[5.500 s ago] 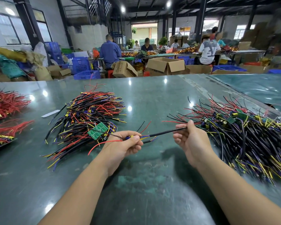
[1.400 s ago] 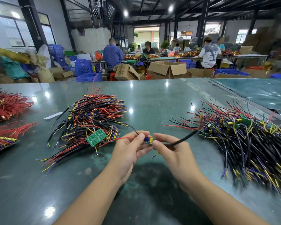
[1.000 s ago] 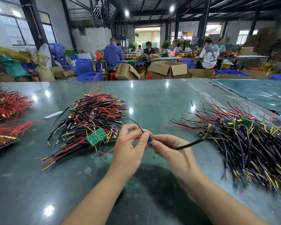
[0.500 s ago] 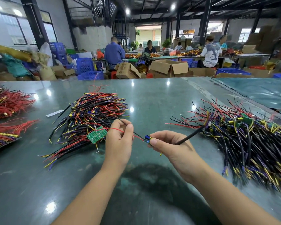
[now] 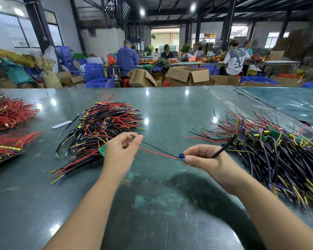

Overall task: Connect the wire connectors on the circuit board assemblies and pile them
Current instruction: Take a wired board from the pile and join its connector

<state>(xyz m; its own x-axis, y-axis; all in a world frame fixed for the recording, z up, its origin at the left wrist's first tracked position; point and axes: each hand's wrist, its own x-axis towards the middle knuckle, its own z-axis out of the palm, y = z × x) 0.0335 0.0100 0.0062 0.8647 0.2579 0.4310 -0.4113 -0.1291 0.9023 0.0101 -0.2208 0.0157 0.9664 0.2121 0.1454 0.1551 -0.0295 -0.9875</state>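
My right hand [image 5: 206, 159] pinches a small blue and yellow connector [image 5: 182, 157] above the table, and a thick black cable [image 5: 222, 148] runs from that hand toward the right pile. A thin red wire [image 5: 155, 153] and a thin black wire stretch from the connector to my left hand [image 5: 122, 150], which pinches their far ends. A small green circuit board [image 5: 102, 149] shows just left of my left hand, at the edge of the left pile [image 5: 101, 127] of wired assemblies. A second, larger pile [image 5: 278, 152] lies to the right.
Bundles of red wires [image 5: 9, 112] lie at the table's left edge, with another bundle [image 5: 5, 147] below. A white strip [image 5: 61, 124] lies beside the left pile. Beyond the green tabletop [image 5: 170, 109] stand cardboard boxes [image 5: 188, 76], blue crates and seated workers.
My hands have drawn apart: the left moved left and up toward the left pile with the thin wire ends, while the right kept the connector. The wires now stretch taut between them.
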